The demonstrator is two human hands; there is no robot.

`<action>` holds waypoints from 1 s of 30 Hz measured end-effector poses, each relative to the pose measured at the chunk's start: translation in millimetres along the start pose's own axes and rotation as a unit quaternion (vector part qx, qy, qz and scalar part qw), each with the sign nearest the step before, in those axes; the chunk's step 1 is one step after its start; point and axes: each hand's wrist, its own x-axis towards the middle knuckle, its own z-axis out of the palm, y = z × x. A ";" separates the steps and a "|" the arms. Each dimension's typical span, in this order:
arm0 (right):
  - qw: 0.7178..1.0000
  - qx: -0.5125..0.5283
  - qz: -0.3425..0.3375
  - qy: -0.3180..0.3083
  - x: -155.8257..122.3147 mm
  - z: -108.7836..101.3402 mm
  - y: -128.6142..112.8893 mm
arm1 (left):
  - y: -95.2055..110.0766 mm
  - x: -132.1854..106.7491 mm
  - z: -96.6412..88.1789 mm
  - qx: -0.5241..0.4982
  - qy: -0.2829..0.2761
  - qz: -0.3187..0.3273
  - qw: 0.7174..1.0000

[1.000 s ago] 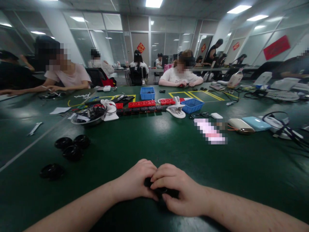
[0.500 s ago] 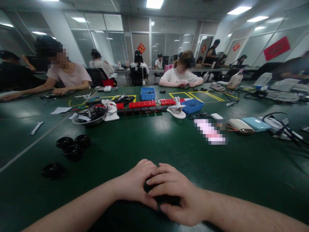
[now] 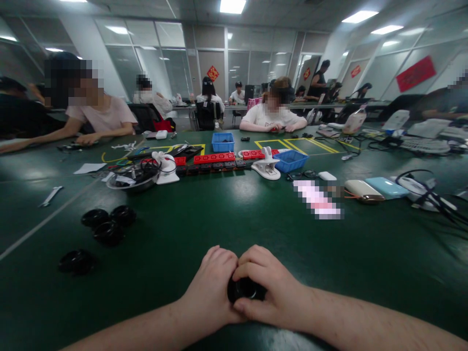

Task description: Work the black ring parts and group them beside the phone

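My left hand (image 3: 210,287) and my right hand (image 3: 268,287) are pressed together low in the middle of the green table (image 3: 234,219). Both are closed round a small black round part (image 3: 242,289), which shows only as a dark ring between thumbs and fingers. To the left lie several more black round parts (image 3: 106,224), three in a cluster. A single black part (image 3: 76,261) lies nearer the table's front edge.
A metal bowl (image 3: 132,176) with cables, red power strips (image 3: 215,158), two blue bins (image 3: 290,160), white clamp stands (image 3: 266,165), phones and power banks (image 3: 365,189) line mid-table. A wrench (image 3: 49,196) lies left. Other people sit across and left.
My hands have turned and drawn slightly nearer to me; the black part now shows as a ring facing up between my fingers. The view shifted a little.
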 end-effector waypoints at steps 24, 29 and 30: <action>0.994 0.059 -0.083 -0.030 3.4 -11.7 -5.9 | -23.4 11.3 -16.7 -0.064 -0.098 0.147 0.982; 1.000 0.024 0.015 0.009 0.1 -6.4 -2.0 | -12.8 1.5 -3.3 -0.043 -0.022 0.071 0.996; 0.999 0.018 0.030 0.007 -0.3 -5.2 -1.3 | -11.1 0.6 -0.8 -0.040 -0.006 0.058 0.997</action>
